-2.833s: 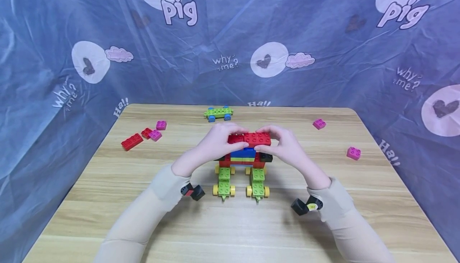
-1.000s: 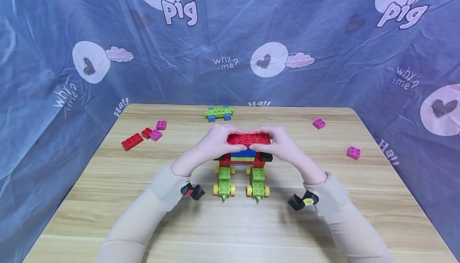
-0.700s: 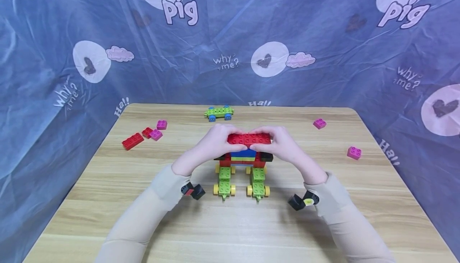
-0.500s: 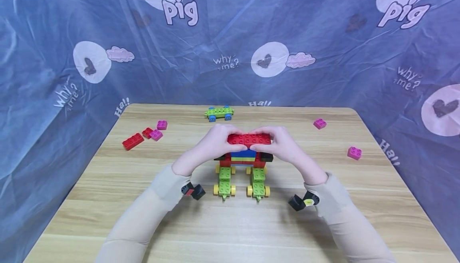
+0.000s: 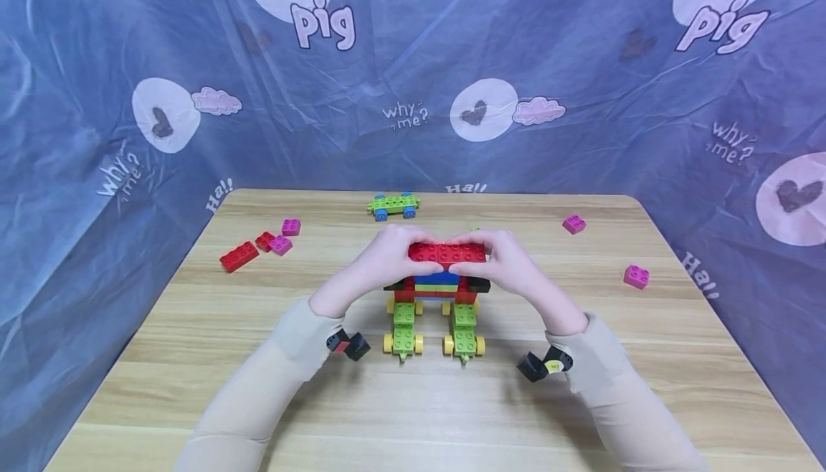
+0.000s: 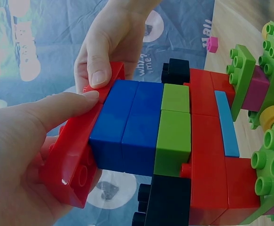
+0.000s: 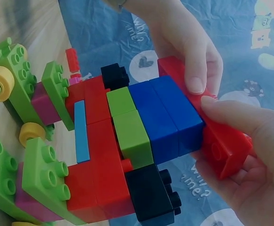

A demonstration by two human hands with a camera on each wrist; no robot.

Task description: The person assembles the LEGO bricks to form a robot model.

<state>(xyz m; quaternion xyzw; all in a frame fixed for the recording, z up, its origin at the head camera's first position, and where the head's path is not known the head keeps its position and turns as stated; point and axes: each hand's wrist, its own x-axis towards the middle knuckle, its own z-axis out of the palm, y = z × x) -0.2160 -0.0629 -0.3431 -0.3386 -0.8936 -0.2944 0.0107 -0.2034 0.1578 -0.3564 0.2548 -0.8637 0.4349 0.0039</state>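
Observation:
My left hand (image 5: 383,253) grips one end of the red brick layer on top of a toy-brick build, thumb on the near side and fingers behind. My right hand (image 5: 510,260) holds the other end the same way; the two thumb tips almost meet. Two red bricks lie end to end there, the left one (image 6: 71,160) and the right one (image 7: 226,146). Under them sit stacked blue bricks (image 6: 144,127), lime bricks (image 6: 173,141) and more red bricks (image 6: 207,155). Black bricks (image 7: 148,190) jut from both sides. Green wheeled bases (image 5: 403,339) with yellow wheels carry everything.
A green wheeled base with blue wheels (image 5: 393,205) stands at the table's back edge. Red bricks (image 5: 239,257) and pink bricks (image 5: 280,244) lie at the left. Two pink bricks (image 5: 637,276) sit apart at the right. A blue printed cloth (image 5: 413,63) hangs behind.
Since the earliest frame, my right hand has slid inward along its red brick, bringing its thumb near the left thumb. The left hand and the build stay nearly in place.

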